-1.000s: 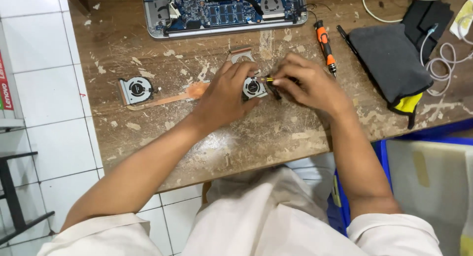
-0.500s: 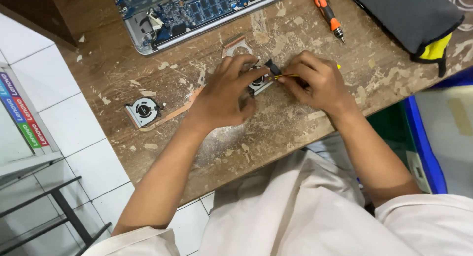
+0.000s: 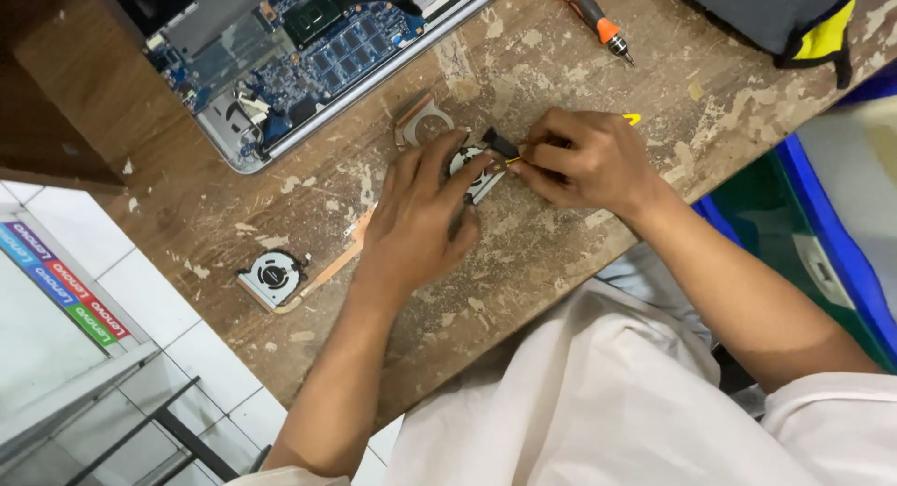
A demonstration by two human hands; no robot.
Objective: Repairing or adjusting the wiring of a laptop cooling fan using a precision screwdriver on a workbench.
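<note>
Head view, looking down on a scarred wooden bench (image 3: 280, 196): opened laptop (image 3: 308, 47) cut off along the top edge, only part of its blue circuit board and grey shell showing; orange-handled screwdriver (image 3: 590, 9) likewise cropped at the handle end; dark pouch with a yellow tab (image 3: 775, 14) clipped by the upper right corner; blue bin (image 3: 841, 252) at the right half hidden behind the forearm. Small cooling fan (image 3: 470, 164) lying on the bench near the middle, mostly covered by fingers, only a grey rim and part of the round hub visible; black tab or connector at its upper right corner hard to make out. Left hand (image 3: 420, 220) laid flat over the fan, fingers spread and extended rather than curled, fingertips pressing on the fan's casing and holding it down, not closed around anything. Right hand (image 3: 589, 159) curled tight, thumb and forefinger pinched on a thin yellow-handled tool (image 3: 633, 119), most of it buried in the fist, just a yellow end poking out behind the knuckles and a slim tip reaching the fan's edge; exact kind of tool impossible to tell. Curved metal fan cover (image 3: 422, 121) just beside the fan, touching the left fingertips or nearly so, cannot tell which. Second fan with a copper heat pipe (image 3: 273, 276) well apart to the left, near the bench edge, untouched. White-clothed lap filling the bottom, tiled floor and a metal rack partly in view at the lower left
</note>
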